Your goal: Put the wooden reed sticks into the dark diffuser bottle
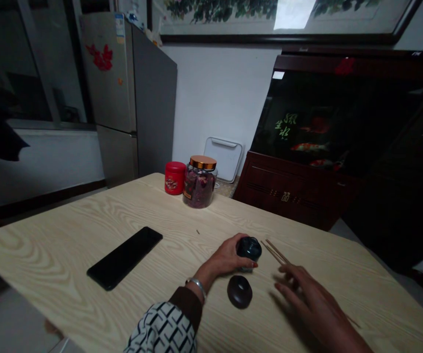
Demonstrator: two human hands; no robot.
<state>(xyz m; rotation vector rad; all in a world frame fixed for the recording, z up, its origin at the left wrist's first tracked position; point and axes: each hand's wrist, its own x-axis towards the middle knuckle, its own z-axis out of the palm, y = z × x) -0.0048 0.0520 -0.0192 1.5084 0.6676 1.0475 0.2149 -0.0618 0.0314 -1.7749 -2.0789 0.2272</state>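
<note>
Right of the dark jar (249,248), clasped by the left hand (229,256) at lower centre, the sticks (277,251) are slanted upper left to lower right, under the nearer right hand (309,294); whether they are gripped cannot be told.

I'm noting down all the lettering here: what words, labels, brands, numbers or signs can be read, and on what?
"生": seemingly this, on the fish tank, among green characters otherwise unclear.
Gold emblem on the cabinet: unclear.
Sticker on the fridge: too small.
Label on the copper-lidded jar: too small.
Red canister: markings unreadable.
</note>
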